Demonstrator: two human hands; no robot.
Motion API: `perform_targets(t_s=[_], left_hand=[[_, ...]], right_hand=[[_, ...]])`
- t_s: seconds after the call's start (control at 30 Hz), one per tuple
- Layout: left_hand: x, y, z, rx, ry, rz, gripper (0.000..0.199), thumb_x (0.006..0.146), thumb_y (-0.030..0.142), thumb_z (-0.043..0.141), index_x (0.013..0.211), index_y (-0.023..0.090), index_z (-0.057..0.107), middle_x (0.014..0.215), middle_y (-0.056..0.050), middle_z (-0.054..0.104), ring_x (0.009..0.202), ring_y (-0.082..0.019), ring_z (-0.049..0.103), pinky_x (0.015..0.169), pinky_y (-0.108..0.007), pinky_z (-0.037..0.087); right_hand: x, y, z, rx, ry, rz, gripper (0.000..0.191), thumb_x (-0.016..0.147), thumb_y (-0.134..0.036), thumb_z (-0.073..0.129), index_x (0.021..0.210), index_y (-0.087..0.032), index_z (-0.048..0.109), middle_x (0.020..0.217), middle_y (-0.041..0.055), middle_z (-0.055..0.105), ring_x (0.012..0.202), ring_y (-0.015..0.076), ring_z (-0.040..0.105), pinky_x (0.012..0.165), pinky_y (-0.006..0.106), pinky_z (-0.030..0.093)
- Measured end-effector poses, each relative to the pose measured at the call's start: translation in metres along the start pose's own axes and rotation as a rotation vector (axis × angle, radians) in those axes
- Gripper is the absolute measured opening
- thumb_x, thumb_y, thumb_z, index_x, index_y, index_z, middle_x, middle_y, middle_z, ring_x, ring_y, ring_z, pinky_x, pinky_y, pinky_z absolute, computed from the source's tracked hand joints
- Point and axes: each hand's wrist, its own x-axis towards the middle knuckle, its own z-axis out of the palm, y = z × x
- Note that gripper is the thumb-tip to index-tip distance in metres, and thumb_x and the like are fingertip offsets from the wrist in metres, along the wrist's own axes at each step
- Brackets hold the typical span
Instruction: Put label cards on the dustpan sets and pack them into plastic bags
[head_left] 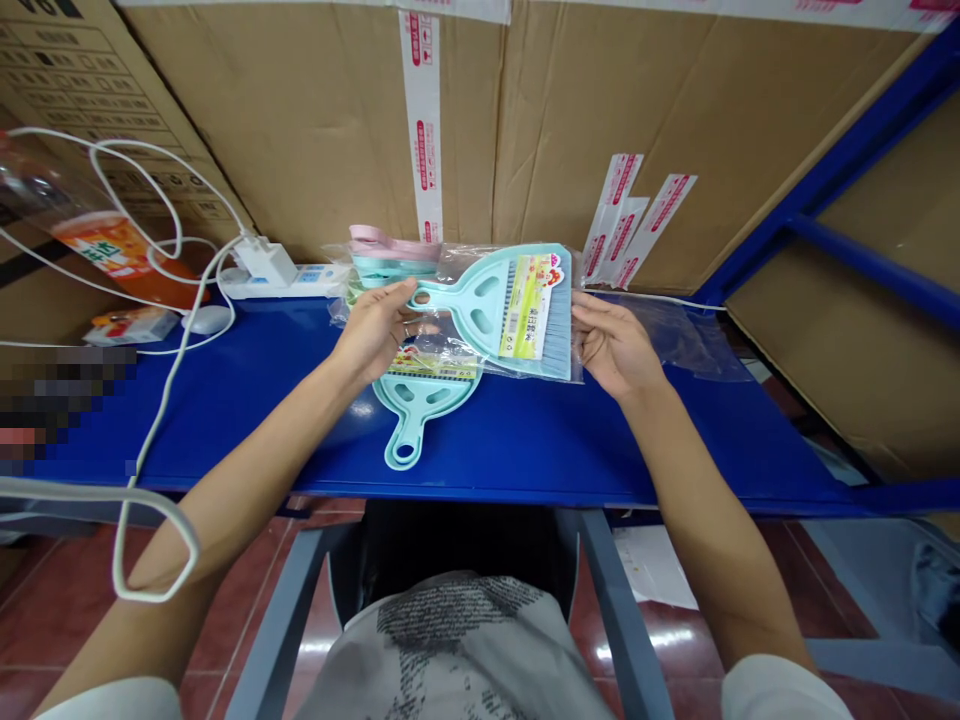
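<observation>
A mint-green dustpan and brush set [480, 300] in a clear plastic bag is held sideways above the blue table. My left hand [379, 325] is closed on its handle end. At the bristle end, my right hand [613, 340] pinches the bag's edge. A yellow and white label covers part of the brush. Below it on the table lies another mint dustpan set [426, 395], handle toward me, its upper part hidden. Behind my left hand is a stack of pink and mint dustpans [394, 252], partly wrapped in plastic.
On the left stand a power strip [315, 281] with a white charger [266, 262], looping white cables [169, 400] and an orange drink bottle [112, 245]. Cardboard boxes [315, 120] wall the back. Clear plastic bags [682, 340] lie at right, by a blue metal frame [825, 160].
</observation>
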Motion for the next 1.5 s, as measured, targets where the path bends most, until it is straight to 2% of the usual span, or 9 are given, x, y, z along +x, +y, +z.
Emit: perform_targets(t_s=[0.13, 0.43, 0.57, 0.8, 0.87, 1.03, 1.17, 1.3, 1.5], left_hand=[[0.0, 0.001, 0.001, 0.004, -0.015, 0.001, 0.023, 0.098, 0.027, 0.082, 0.083, 0.016, 0.068, 0.08, -0.003, 0.067, 0.065, -0.014, 0.071, 0.046, -0.02, 0.047], [-0.003, 0.004, 0.001, -0.057, 0.01, 0.011, 0.022, 0.101, 0.023, 0.075, 0.083, 0.013, 0.069, 0.079, -0.004, 0.07, 0.067, -0.013, 0.073, 0.056, -0.021, 0.056], [-0.005, 0.005, 0.005, -0.059, 0.032, 0.005, 0.02, 0.104, 0.018, 0.07, 0.085, 0.012, 0.071, 0.079, -0.003, 0.07, 0.068, -0.014, 0.075, 0.063, -0.022, 0.062], [-0.007, 0.003, 0.008, -0.069, 0.014, -0.026, 0.01, 0.1, 0.016, 0.074, 0.094, 0.01, 0.078, 0.079, -0.003, 0.072, 0.069, -0.015, 0.077, 0.074, -0.028, 0.07], [-0.008, 0.002, 0.01, -0.057, -0.006, -0.028, 0.008, 0.097, 0.018, 0.079, 0.096, 0.01, 0.079, 0.081, -0.003, 0.073, 0.071, -0.016, 0.077, 0.078, -0.031, 0.071], [-0.01, -0.004, 0.01, -0.051, -0.072, -0.053, 0.011, 0.094, 0.019, 0.082, 0.092, 0.01, 0.077, 0.087, -0.007, 0.077, 0.078, -0.02, 0.081, 0.085, -0.037, 0.073], [-0.008, -0.002, 0.003, -0.046, -0.216, -0.105, 0.022, 0.097, 0.031, 0.079, 0.103, 0.009, 0.081, 0.086, -0.01, 0.08, 0.079, -0.023, 0.082, 0.085, -0.038, 0.072], [-0.005, -0.003, -0.003, 0.039, -0.372, -0.301, 0.051, 0.102, 0.063, 0.071, 0.109, 0.013, 0.081, 0.086, -0.015, 0.083, 0.074, -0.025, 0.081, 0.072, -0.037, 0.07], [-0.008, -0.015, 0.002, 0.126, -0.418, -0.149, 0.037, 0.097, 0.045, 0.086, 0.115, 0.014, 0.076, 0.122, -0.02, 0.083, 0.1, -0.029, 0.085, 0.088, -0.042, 0.07]], right_hand=[[0.002, 0.004, 0.001, 0.056, 0.111, -0.023, 0.027, 0.073, -0.031, 0.085, 0.097, -0.019, 0.082, 0.084, 0.0077, 0.084, 0.072, 0.0241, 0.08, 0.064, 0.035, 0.068], [0.001, 0.003, 0.004, -0.01, 0.265, -0.103, 0.024, 0.08, -0.039, 0.086, 0.093, -0.02, 0.08, 0.092, 0.0094, 0.085, 0.078, 0.0228, 0.082, 0.073, 0.036, 0.07], [0.002, 0.001, -0.001, -0.004, 0.228, -0.059, 0.026, 0.081, -0.041, 0.083, 0.096, -0.021, 0.077, 0.092, 0.0082, 0.084, 0.074, 0.0212, 0.079, 0.067, 0.034, 0.067], [0.003, -0.005, -0.008, -0.049, 0.055, 0.14, 0.061, 0.079, -0.074, 0.086, 0.114, -0.026, 0.075, 0.099, 0.0108, 0.083, 0.079, 0.0259, 0.075, 0.052, 0.035, 0.057], [0.002, -0.003, -0.006, -0.118, 0.061, 0.119, 0.062, 0.076, -0.071, 0.093, 0.116, -0.027, 0.074, 0.103, 0.0102, 0.083, 0.082, 0.0252, 0.076, 0.051, 0.033, 0.053], [0.004, 0.004, -0.007, -0.164, 0.126, 0.106, 0.07, 0.059, -0.043, 0.11, 0.115, -0.027, 0.072, 0.102, 0.0069, 0.084, 0.09, 0.0274, 0.08, 0.07, 0.038, 0.065], [0.008, 0.001, -0.019, -0.159, 0.136, 0.116, 0.071, 0.054, -0.035, 0.112, 0.114, -0.026, 0.074, 0.099, 0.0048, 0.084, 0.089, 0.026, 0.08, 0.073, 0.037, 0.066], [0.006, -0.005, -0.029, -0.237, 0.032, 0.165, 0.078, 0.056, -0.036, 0.112, 0.125, -0.025, 0.077, 0.098, 0.0051, 0.085, 0.085, 0.0241, 0.08, 0.069, 0.033, 0.064], [0.008, -0.014, -0.029, -0.462, -0.325, 0.267, 0.073, 0.064, -0.039, 0.107, 0.131, -0.022, 0.083, 0.097, 0.0087, 0.087, 0.083, 0.026, 0.08, 0.07, 0.035, 0.065]])
